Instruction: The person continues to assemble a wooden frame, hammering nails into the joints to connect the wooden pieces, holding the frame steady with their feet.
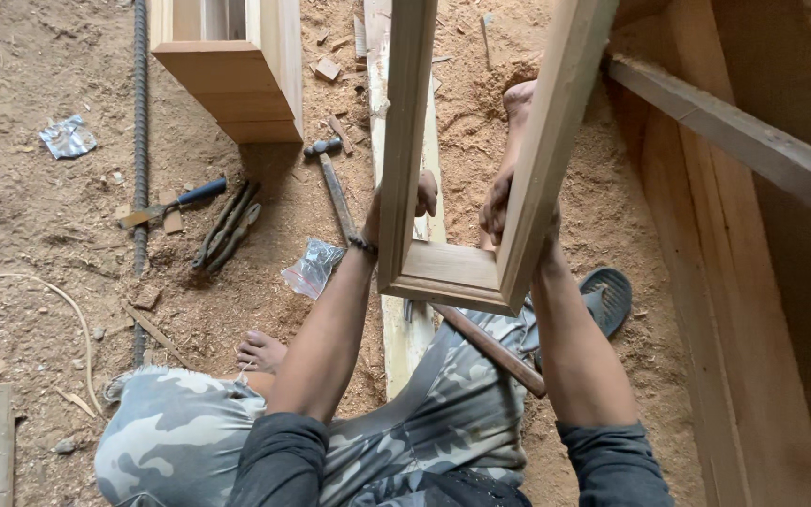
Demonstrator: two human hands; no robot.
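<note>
I hold a rectangular wooden frame (450, 272) up in front of me, its long sides running away toward the top of the view. My left hand (421, 199) grips the frame's left rail from behind, fingers showing inside the opening. My right hand (499, 208) grips the right rail near the lower corner. A hammer handle (495, 349) lies across my camouflage-trousered lap under the frame. A long pale plank (405, 324) lies on the ground beneath.
Sawdust covers the ground. A hammer (332, 178), a blue-handled chisel (180, 201) and pincers (229, 225) lie left of the plank, beside a plastic bag (313, 268). A wooden box (237, 70) stands at the back. Timber beams (753, 141) rise at the right. A sandal (612, 299) lies nearby.
</note>
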